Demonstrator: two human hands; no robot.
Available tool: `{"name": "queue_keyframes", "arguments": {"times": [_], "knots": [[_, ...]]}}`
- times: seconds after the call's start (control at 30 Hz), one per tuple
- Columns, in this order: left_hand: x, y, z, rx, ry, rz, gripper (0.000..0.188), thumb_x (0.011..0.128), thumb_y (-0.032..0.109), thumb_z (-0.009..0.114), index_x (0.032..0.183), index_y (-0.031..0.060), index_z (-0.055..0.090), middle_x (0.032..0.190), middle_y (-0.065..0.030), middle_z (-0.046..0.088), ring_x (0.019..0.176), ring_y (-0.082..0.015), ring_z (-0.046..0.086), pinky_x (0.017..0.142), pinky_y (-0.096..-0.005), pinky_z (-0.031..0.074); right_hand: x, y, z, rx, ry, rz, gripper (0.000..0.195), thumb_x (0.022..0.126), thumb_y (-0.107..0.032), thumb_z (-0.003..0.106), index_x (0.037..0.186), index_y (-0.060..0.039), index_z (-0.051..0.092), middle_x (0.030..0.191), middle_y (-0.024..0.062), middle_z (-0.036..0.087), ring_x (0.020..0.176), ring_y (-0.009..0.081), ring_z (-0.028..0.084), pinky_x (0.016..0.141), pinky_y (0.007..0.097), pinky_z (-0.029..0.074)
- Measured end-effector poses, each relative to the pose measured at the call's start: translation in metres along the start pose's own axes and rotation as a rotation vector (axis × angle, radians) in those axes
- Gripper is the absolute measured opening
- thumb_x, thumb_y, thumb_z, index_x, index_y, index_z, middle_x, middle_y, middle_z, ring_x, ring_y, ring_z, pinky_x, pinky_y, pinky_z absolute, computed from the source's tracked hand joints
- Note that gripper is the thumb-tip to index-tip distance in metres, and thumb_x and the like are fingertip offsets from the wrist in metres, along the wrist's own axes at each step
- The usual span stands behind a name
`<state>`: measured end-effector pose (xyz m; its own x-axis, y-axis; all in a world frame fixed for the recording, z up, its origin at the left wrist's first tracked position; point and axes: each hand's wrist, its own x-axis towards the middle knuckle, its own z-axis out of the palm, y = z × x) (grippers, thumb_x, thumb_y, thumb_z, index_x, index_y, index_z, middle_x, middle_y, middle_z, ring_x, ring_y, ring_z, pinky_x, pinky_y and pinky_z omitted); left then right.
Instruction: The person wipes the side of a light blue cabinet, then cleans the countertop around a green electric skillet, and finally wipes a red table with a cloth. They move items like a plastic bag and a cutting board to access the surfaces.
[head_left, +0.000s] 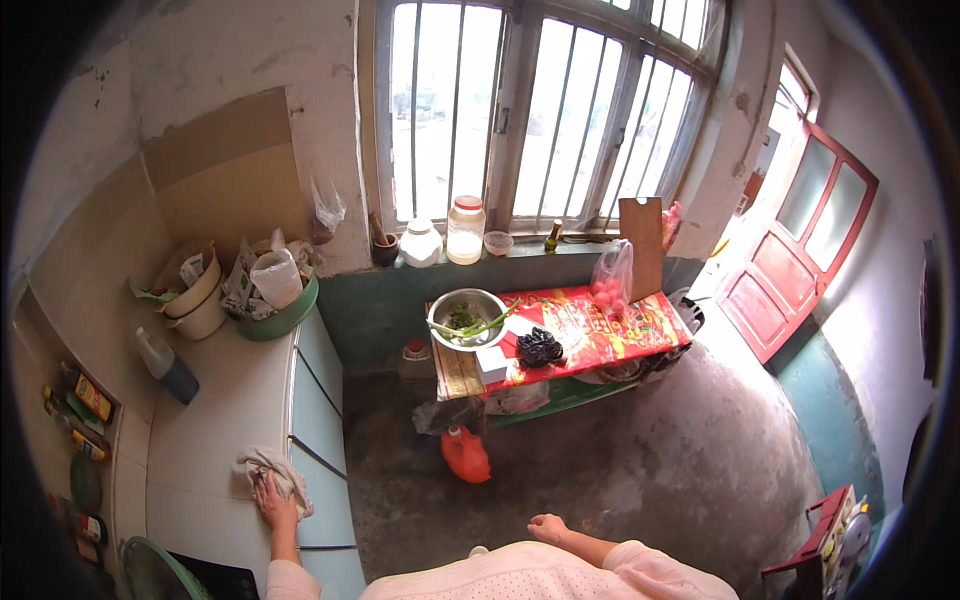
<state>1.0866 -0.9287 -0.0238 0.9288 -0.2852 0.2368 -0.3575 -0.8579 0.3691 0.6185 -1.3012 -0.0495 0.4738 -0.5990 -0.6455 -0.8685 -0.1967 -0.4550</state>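
My left hand lies on a crumpled pale cloth on the white tiled countertop, near the front edge. Its fingers are spread over the cloth. My right hand hangs in front of my body above the concrete floor, fingers curled in, with nothing visible in it. Farther along the counter, a plastic bottle of dark liquid stands close to the wall. A green basin piled with bags and packets sits at the counter's far end, beside stacked cream basins.
A low table with a red patterned cover holds a metal bowl of greens, a black plastic bag and a bag of red round items. An orange bag rests on the floor. A green-rimmed item stands near my left forearm.
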Motion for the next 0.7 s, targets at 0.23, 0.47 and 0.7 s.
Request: {"name": "queue_keyframes", "arguments": {"times": [0.23, 0.47, 0.7], "knots": [[-0.075, -0.007, -0.021, -0.099, 0.028, -0.054, 0.075, 0.070, 0.014, 0.076, 0.137, 0.0129, 0.043, 0.142, -0.0219, 0.041, 0.135, -0.0403, 0.033, 0.113, -0.0466, 0.026, 0.011, 0.034, -0.007, 0.003, -0.007, 0.031, 0.046, 0.083, -0.034, 0.059, 0.117, -0.0035, 0.065, 0.117, 0.0186, 0.065, 0.111, 0.0321, 0.061, 0.099, 0.0371, 0.046], [-0.040, -0.042, -0.025, -0.096, 0.152, -0.170, 0.073, 0.068, 0.026, 0.080, 0.132, 0.0122, 0.047, 0.133, -0.0225, 0.048, 0.124, -0.0406, 0.043, 0.107, -0.0478, 0.034, 0.029, 0.019, -0.001, 0.012, -0.047, -0.042, 0.043, 0.082, -0.033, 0.063, 0.112, -0.0025, 0.068, 0.109, 0.0164, 0.069, 0.105, 0.0288, 0.066, 0.093, 0.0362, 0.050], [0.004, -0.076, -0.052, 0.089, 0.003, -0.376, 0.076, 0.079, 0.042, 0.069, 0.143, 0.0227, 0.033, 0.152, -0.0162, 0.026, 0.142, -0.0336, 0.020, 0.117, -0.0449, 0.016, 0.063, 0.010, 0.038, 0.123, 0.008, -0.043, 0.038, 0.079, -0.023, 0.068, 0.107, 0.0025, 0.069, 0.093, 0.0149, 0.072, 0.087, 0.0205, 0.069, 0.081, 0.0330, 0.053]]}}
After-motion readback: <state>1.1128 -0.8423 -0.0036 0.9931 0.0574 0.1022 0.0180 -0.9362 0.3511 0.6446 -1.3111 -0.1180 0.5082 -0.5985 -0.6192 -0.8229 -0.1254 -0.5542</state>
